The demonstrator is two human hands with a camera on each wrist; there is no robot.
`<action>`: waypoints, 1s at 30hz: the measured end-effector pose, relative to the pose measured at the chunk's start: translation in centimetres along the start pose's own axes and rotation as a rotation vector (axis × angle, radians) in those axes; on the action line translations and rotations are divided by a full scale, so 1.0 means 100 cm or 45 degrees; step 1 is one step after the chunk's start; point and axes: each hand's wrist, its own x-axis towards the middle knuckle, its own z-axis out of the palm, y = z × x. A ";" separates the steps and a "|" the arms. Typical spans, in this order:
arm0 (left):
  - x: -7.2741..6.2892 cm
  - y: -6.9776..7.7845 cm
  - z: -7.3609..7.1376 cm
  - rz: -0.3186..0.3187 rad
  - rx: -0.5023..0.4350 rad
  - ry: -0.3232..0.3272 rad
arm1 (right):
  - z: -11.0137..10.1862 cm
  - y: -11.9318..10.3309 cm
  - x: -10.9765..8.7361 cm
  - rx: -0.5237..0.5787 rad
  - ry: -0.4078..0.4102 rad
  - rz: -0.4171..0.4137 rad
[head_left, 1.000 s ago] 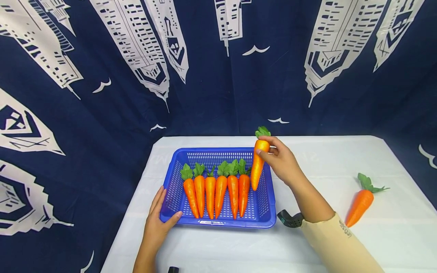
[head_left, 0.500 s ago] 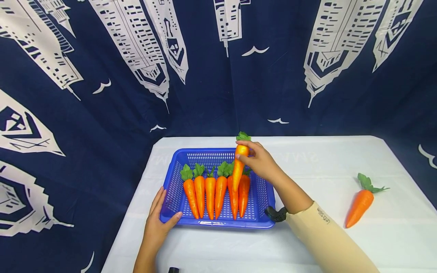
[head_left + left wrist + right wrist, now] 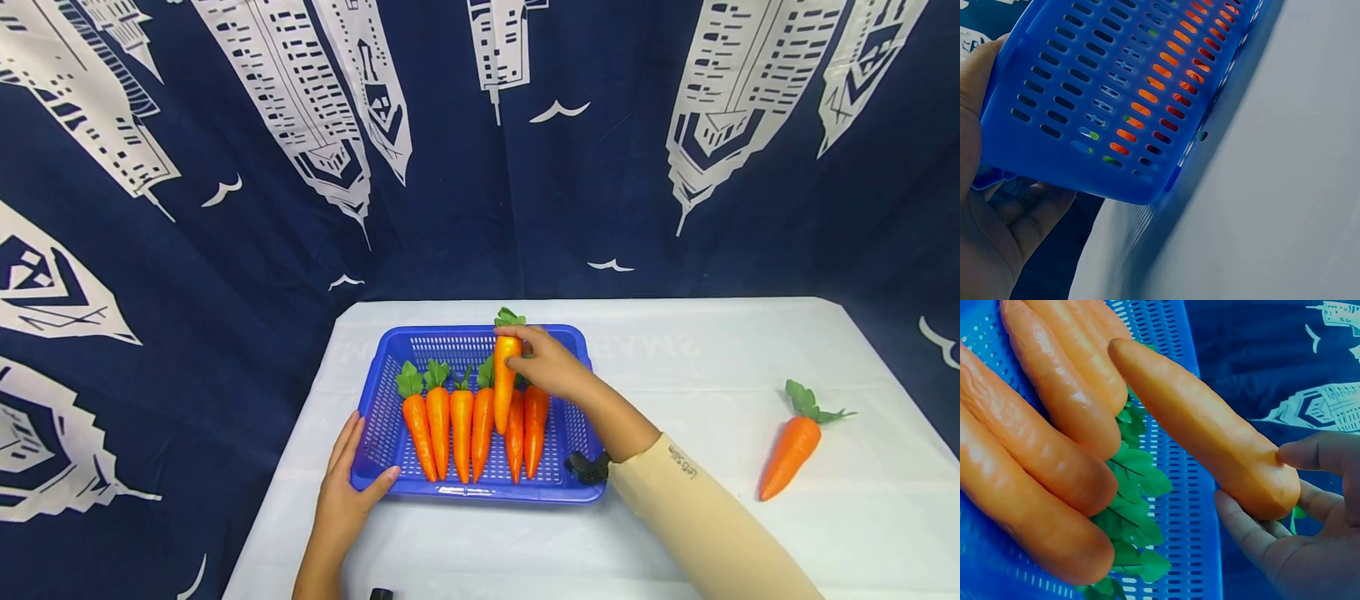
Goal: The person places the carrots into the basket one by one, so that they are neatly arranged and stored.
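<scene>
My right hand (image 3: 546,360) holds a yellow-orange carrot (image 3: 506,383) near its leafy top, thumb on one side and fingers on the other, tip pointing down toward me. In the head view this carrot overlaps a row of several orange carrots (image 3: 417,437) lying side by side in a blue plastic basket (image 3: 480,492). The right wrist view shows the held carrot (image 3: 1204,425) raised beside the row, its thick end between the fingers. My left hand (image 3: 345,487) grips the basket's near left corner, thumb at the front rim and fingers along the left side.
Another carrot (image 3: 791,454) with green leaves lies on the white table (image 3: 712,400), well right of the basket. Behind the table hangs a dark blue cloth (image 3: 450,233) with white buildings. A small black object (image 3: 381,593) shows at the bottom edge.
My right hand has carried the carrot leftward and slightly toward me, from the basket's right side to over the middle of the row. My left hand has stayed at the corner.
</scene>
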 end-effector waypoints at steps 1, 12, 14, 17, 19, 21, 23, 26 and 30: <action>0.000 0.000 0.000 -0.001 -0.001 0.000 | 0.002 0.000 0.001 -0.012 -0.011 0.002; 0.000 -0.001 0.000 0.017 -0.013 0.004 | 0.020 0.009 0.013 -0.029 -0.139 0.013; 0.000 -0.001 0.000 0.023 -0.011 0.007 | 0.024 0.012 0.014 -0.068 -0.150 0.008; 0.000 -0.001 0.000 0.025 -0.010 0.006 | 0.029 0.014 0.016 -0.130 -0.154 0.001; 0.000 -0.002 0.000 0.025 -0.010 0.007 | 0.031 0.016 0.016 -0.167 -0.152 -0.007; 0.000 -0.002 0.000 0.026 -0.012 0.006 | 0.033 0.016 0.017 -0.204 -0.149 -0.011; 0.000 -0.002 0.000 0.026 -0.012 0.008 | 0.034 0.018 0.017 -0.242 -0.150 0.001; 0.000 -0.002 0.000 0.031 -0.012 0.009 | 0.035 0.019 0.017 -0.272 -0.156 0.038; 0.001 -0.003 0.001 0.031 -0.011 0.009 | 0.035 0.020 0.018 -0.271 -0.159 0.085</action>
